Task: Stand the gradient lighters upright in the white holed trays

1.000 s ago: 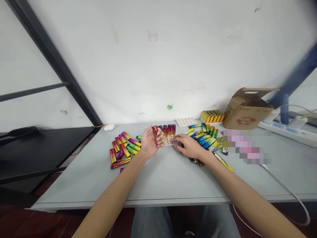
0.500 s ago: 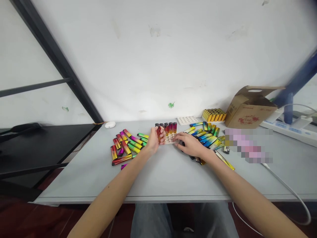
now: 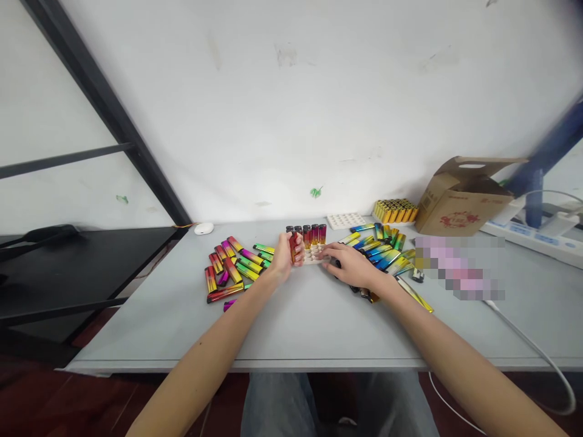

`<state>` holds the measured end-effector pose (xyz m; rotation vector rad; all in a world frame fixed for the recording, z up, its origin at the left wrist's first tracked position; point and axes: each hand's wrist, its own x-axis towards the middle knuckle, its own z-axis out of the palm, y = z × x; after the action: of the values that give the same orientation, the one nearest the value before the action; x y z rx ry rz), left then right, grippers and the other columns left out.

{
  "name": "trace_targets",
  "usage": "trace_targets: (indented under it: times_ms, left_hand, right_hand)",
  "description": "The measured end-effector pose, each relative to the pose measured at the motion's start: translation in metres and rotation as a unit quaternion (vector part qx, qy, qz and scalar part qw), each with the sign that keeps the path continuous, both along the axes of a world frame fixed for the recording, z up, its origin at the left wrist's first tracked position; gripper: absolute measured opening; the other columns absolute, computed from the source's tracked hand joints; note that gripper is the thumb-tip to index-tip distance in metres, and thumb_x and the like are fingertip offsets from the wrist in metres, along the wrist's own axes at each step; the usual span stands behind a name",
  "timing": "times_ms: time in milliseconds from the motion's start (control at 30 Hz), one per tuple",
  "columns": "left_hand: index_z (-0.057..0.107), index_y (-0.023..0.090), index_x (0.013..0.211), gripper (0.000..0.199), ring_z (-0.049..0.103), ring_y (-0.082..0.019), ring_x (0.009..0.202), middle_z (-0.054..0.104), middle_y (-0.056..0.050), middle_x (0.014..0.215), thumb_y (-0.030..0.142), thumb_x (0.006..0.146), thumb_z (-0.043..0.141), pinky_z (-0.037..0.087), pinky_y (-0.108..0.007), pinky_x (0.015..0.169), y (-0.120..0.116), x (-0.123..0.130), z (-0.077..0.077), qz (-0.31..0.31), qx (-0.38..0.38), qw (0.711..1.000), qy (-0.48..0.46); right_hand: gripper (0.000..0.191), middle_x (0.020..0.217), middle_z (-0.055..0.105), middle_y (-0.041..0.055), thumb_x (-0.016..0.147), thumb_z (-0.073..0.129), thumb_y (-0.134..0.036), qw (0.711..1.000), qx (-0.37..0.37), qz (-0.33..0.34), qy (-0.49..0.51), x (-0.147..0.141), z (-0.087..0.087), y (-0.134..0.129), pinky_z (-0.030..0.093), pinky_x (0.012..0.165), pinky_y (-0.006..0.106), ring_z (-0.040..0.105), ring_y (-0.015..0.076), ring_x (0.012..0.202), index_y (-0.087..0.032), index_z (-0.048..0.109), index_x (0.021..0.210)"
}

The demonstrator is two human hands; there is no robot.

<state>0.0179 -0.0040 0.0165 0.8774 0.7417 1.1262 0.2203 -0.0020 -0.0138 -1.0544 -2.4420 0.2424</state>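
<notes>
In the head view, my left hand [image 3: 286, 255] is closed around a red lighter [image 3: 293, 244], held upright at the left end of a white tray with holes [image 3: 312, 255]. Several more red lighters [image 3: 314, 234] stand in a row along the tray's back edge. My right hand [image 3: 348, 264] lies palm down at the tray's right end, fingers stretched and thumb apart, fingertips touching the tray. Its palm partly hides some dark lighters beneath it.
Loose lighters [image 3: 232, 267] lie at the left, and blue and yellow ones [image 3: 385, 255] at the right. Behind are a second holed tray [image 3: 345, 221], a block of golden lighters [image 3: 395, 210], a cardboard box [image 3: 460, 206], a white case [image 3: 203, 228] and a power strip [image 3: 537, 237].
Both hands stay in almost the same place, the left still around the red lighter. The whole view has shifted very slightly.
</notes>
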Motion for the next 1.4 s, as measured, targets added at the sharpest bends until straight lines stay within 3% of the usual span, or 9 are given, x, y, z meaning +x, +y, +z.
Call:
trace_targets:
  times_ms: [200,433,567,767,1000,1200,1333,1400]
  left_hand:
    - [0.039,0.020,0.068,0.026,0.032,-0.009,0.043,0.032,0.004,0.058,0.039,0.085,0.034,0.028,-0.020,0.040,-0.003,-0.001,0.000,-0.036,0.021,0.999,-0.030]
    - [0.052,0.017,0.084,0.022,0.050,-0.016,0.059,0.048,-0.002,0.070,0.035,0.082,0.040,0.044,-0.029,0.055,-0.005,-0.004,0.003,-0.141,0.018,0.986,-0.092]
    - [0.055,0.016,0.089,0.016,0.054,-0.015,0.065,0.053,-0.003,0.075,0.029,0.087,0.046,0.046,-0.029,0.062,-0.006,-0.003,0.003,-0.133,0.023,0.989,-0.066]
    - [0.054,0.016,0.083,0.021,0.057,-0.014,0.067,0.056,-0.002,0.076,0.035,0.085,0.061,0.048,-0.031,0.068,-0.007,0.000,0.000,-0.091,0.041,0.995,0.028]
    - [0.055,0.015,0.084,0.022,0.055,-0.010,0.063,0.054,0.001,0.071,0.035,0.084,0.064,0.046,-0.025,0.063,-0.004,0.000,-0.001,-0.075,0.057,0.996,0.008]
    - [0.055,0.016,0.089,0.032,0.063,-0.014,0.072,0.061,-0.001,0.080,0.044,0.081,0.067,0.052,-0.034,0.073,-0.007,0.006,-0.005,-0.052,0.066,0.993,0.078]
    - [0.056,0.017,0.108,0.040,0.065,-0.016,0.071,0.064,-0.005,0.084,0.051,0.087,0.056,0.052,-0.032,0.065,-0.010,0.010,-0.005,-0.059,0.041,0.995,0.062]
    - [0.058,0.014,0.110,0.044,0.062,-0.013,0.061,0.065,-0.005,0.081,0.052,0.088,0.054,0.048,-0.027,0.057,-0.012,0.011,-0.004,-0.058,0.041,0.994,0.081]
  right_hand:
    - [0.023,0.115,0.062,0.0091,0.089,0.054,-0.025,1.000,0.001,0.001,0.001,0.000,0.002,-0.002,0.047,0.092,0.037,0.060,0.0242,0.104,-0.022,0.066,0.108]
    - [0.023,0.112,0.063,0.0087,0.088,0.054,-0.023,1.000,0.013,0.008,-0.006,0.000,0.003,-0.003,0.047,0.088,0.035,0.060,0.0233,0.100,-0.020,0.065,0.108]
    - [0.023,0.109,0.064,0.0085,0.087,0.054,-0.022,1.000,0.017,0.008,-0.009,0.000,0.003,-0.002,0.047,0.087,0.034,0.060,0.0231,0.098,-0.020,0.065,0.107]
    - [0.021,0.108,0.064,0.0086,0.088,0.053,-0.021,0.999,0.030,0.002,-0.011,-0.001,0.002,-0.002,0.047,0.086,0.035,0.060,0.0229,0.097,-0.019,0.066,0.105]
    - [0.025,0.108,0.064,0.0085,0.088,0.052,-0.019,0.999,0.051,0.011,-0.006,-0.001,0.001,-0.001,0.047,0.087,0.036,0.060,0.0237,0.099,-0.021,0.068,0.107]
    - [0.021,0.102,0.067,0.0059,0.087,0.051,-0.018,0.989,0.085,-0.085,0.088,-0.004,0.006,-0.004,0.047,0.083,0.035,0.061,0.0230,0.094,-0.021,0.067,0.101]
    - [0.019,0.098,0.068,0.0051,0.087,0.051,-0.019,0.981,0.096,-0.118,0.117,-0.006,0.007,-0.005,0.047,0.080,0.036,0.061,0.0234,0.093,-0.022,0.066,0.098]
    - [0.018,0.098,0.069,0.0054,0.087,0.052,-0.020,0.979,0.095,-0.126,0.131,-0.006,0.008,-0.006,0.047,0.080,0.037,0.061,0.0241,0.093,-0.022,0.066,0.098]
